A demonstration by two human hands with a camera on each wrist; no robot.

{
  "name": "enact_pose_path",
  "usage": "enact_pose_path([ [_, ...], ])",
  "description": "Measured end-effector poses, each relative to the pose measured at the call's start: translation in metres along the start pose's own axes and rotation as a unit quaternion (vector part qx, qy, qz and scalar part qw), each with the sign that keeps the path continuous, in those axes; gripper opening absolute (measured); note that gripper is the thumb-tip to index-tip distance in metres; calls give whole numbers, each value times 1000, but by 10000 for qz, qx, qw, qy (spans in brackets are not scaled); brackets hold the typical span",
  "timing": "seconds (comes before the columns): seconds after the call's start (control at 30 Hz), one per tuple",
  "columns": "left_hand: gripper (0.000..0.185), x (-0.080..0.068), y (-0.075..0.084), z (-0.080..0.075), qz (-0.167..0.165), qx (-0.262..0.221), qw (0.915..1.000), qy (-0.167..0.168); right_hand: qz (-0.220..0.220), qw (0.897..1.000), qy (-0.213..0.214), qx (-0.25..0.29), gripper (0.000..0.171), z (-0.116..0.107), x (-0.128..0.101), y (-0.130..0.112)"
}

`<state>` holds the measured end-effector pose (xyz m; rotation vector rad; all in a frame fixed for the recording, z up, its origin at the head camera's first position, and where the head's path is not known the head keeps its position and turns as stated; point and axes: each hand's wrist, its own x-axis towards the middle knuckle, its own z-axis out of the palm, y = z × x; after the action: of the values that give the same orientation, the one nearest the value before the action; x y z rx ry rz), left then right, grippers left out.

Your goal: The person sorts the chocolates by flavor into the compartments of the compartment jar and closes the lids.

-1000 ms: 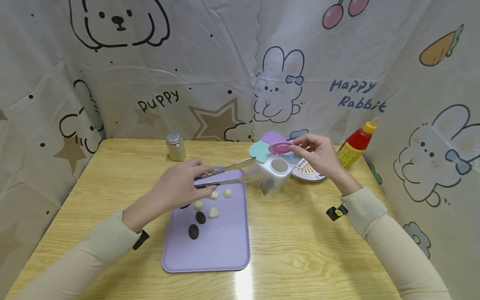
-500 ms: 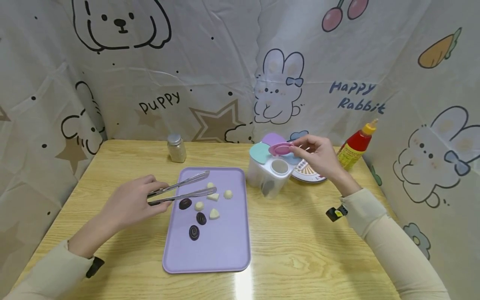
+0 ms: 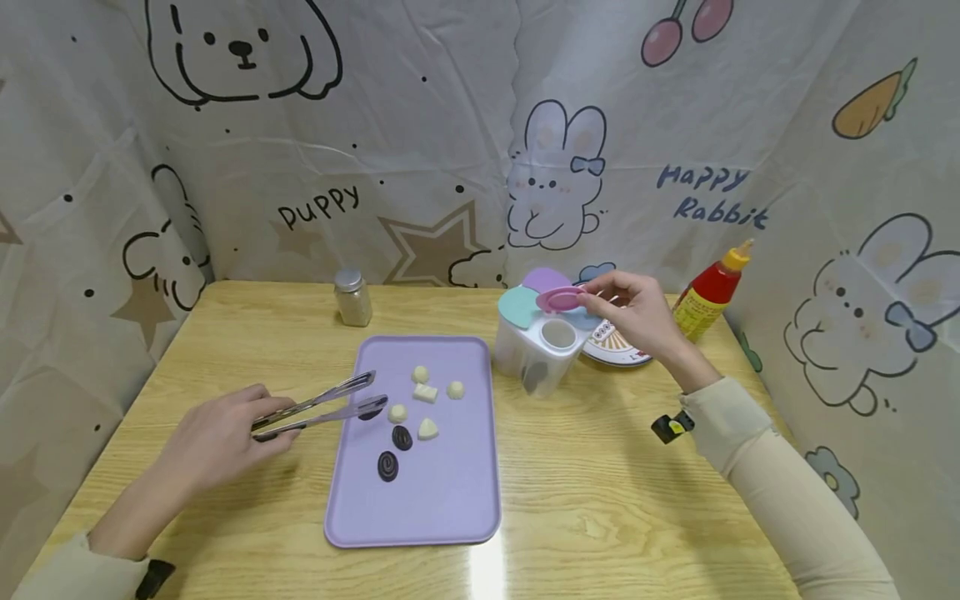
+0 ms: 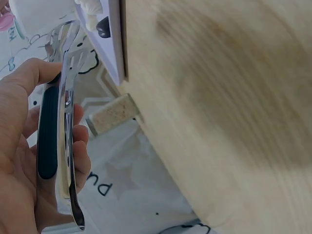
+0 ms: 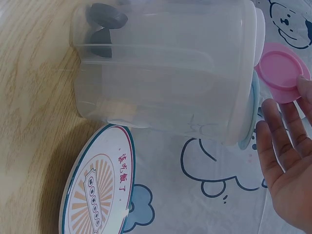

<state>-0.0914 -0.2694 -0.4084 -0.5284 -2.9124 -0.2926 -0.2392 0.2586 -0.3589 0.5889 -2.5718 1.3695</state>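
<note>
In the left wrist view the wooden table (image 4: 229,97) at right is smeared by blur; the purple tray (image 4: 111,34) is cut off by the top edge, showing only a corner; the left hand (image 4: 22,161) runs off the left and bottom edges. In the right wrist view the right hand (image 5: 287,161) is cut by the right edge; the print on the round tin (image 5: 97,180) at lower left is too small to read.

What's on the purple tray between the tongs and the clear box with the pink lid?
In the head view, pale candies lie on the purple tray between the tongs and the clear box; past the tray's edge, only bare table.
</note>
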Motion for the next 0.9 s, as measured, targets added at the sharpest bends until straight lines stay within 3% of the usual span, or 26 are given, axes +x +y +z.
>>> enact_pose_path([
  [0.3,33,-9,-5,10,-231,-67,9988,-434,-31,10000,-6,-10,14,1,1,1],
  [0.9,31,-1,-3,12,-144,-91,9985,-514,9,10000,2,-34,14,1,-1,2],
])
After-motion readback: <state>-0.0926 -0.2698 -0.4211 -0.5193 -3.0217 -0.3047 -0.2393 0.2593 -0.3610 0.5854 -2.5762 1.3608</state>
